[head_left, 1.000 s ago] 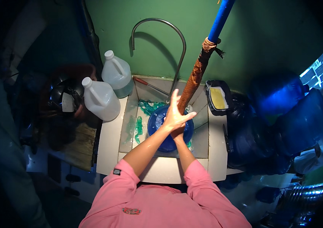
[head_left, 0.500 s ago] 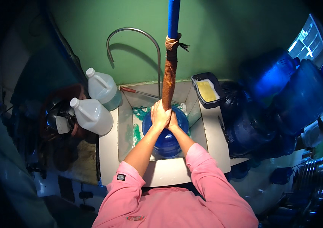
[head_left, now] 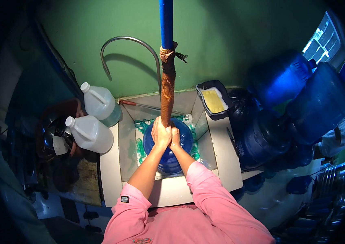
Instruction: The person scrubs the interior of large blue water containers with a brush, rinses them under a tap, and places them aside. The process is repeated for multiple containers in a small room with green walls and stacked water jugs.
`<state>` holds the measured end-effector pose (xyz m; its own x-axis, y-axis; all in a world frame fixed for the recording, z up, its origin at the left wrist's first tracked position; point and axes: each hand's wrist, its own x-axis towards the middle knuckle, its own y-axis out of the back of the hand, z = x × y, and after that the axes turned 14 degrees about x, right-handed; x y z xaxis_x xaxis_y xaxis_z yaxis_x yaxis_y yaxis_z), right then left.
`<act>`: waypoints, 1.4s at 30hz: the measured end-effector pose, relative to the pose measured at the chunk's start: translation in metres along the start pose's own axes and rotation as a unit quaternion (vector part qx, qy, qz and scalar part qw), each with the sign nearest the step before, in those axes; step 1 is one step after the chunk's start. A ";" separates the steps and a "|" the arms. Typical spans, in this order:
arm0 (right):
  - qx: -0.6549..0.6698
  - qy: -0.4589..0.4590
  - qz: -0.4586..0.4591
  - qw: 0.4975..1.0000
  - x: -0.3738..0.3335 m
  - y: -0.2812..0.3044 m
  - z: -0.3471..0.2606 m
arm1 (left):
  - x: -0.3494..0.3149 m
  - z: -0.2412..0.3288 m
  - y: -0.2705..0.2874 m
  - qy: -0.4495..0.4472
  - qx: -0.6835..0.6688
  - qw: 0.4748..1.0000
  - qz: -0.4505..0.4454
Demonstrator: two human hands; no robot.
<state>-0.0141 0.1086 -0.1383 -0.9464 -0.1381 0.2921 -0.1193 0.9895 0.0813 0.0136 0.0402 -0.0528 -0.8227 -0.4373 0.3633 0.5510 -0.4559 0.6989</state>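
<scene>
My left hand [head_left: 161, 133] and my right hand [head_left: 175, 136] are closed together, one beside the other, around the lower end of an upright pole [head_left: 167, 87]. The pole is blue at the top and wrapped lower down in brown, worn material tied with a cord. Directly below my hands, a large blue water jug [head_left: 169, 164] stands in a tiled sink [head_left: 128, 140]. My hands and forearms cover the middle of the jug, so I cannot tell whether the pole's end goes into it. Green netting [head_left: 140, 151] lies around the jug.
Two white plastic jugs [head_left: 93, 134] stand on the left rim. A curved metal faucet [head_left: 130, 38] rises behind, near a red-handled rod [head_left: 128, 103]. On the right are a black tub with a yellow sponge [head_left: 212, 101], a knife [head_left: 232, 138] and several blue water jugs [head_left: 278, 79].
The whole view has shifted, so the sink and pole appear further left and slightly lower. Both hands keep their grip on the pole, above the same blue jug.
</scene>
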 end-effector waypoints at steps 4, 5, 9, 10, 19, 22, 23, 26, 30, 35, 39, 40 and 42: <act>-0.026 -0.036 0.010 0.999 -0.004 -0.005 0.014 | 0.011 0.006 0.004 0.031 0.041 0.997 -0.058; -0.057 -0.038 0.007 0.998 -0.005 -0.007 0.017 | 0.013 0.008 0.003 0.034 0.056 0.997 -0.051; -0.041 -0.026 0.019 0.999 0.000 -0.007 0.023 | 0.014 0.006 -0.003 0.026 0.015 0.999 -0.044; 0.005 -0.041 -0.005 0.999 0.004 -0.006 0.021 | 0.013 0.004 -0.005 0.012 0.006 1.000 -0.025; 0.156 -0.152 -0.001 0.976 0.023 -0.012 -0.002 | 0.017 -0.013 -0.013 -0.034 0.008 0.999 0.035; 0.061 -0.148 -0.027 0.987 0.023 -0.012 0.003 | 0.020 -0.009 -0.009 -0.017 0.012 1.000 0.019; 0.005 -0.151 -0.026 0.988 0.023 -0.012 0.004 | 0.020 -0.007 -0.007 -0.013 0.013 1.000 0.007; -0.118 -0.172 -0.095 0.973 0.028 -0.009 0.005 | 0.024 -0.002 -0.003 0.002 0.034 0.999 -0.020; -0.004 -0.069 -0.126 0.990 0.040 0.000 -0.004 | 0.033 0.004 -0.004 0.028 0.070 0.996 -0.045; -0.038 -0.045 -0.157 0.986 0.042 0.016 -0.009 | 0.029 0.008 -0.012 0.017 0.043 0.999 -0.023; 0.044 -0.063 -0.066 0.995 0.030 0.010 0.001 | 0.016 0.005 -0.013 0.014 -0.020 1.000 -0.015; 0.076 -0.088 -0.050 0.992 0.026 0.006 0.004 | 0.013 0.003 -0.013 0.007 -0.031 0.999 -0.010; 0.130 -0.118 -0.019 0.984 0.020 -0.001 0.009 | 0.011 -0.003 -0.012 0.013 -0.022 1.000 -0.017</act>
<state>-0.0352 0.1051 -0.1414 -0.9794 -0.1923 0.0610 -0.2000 0.9654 -0.1671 -0.0012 0.0388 -0.0589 -0.8370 -0.4406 0.3244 0.5296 -0.5035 0.6826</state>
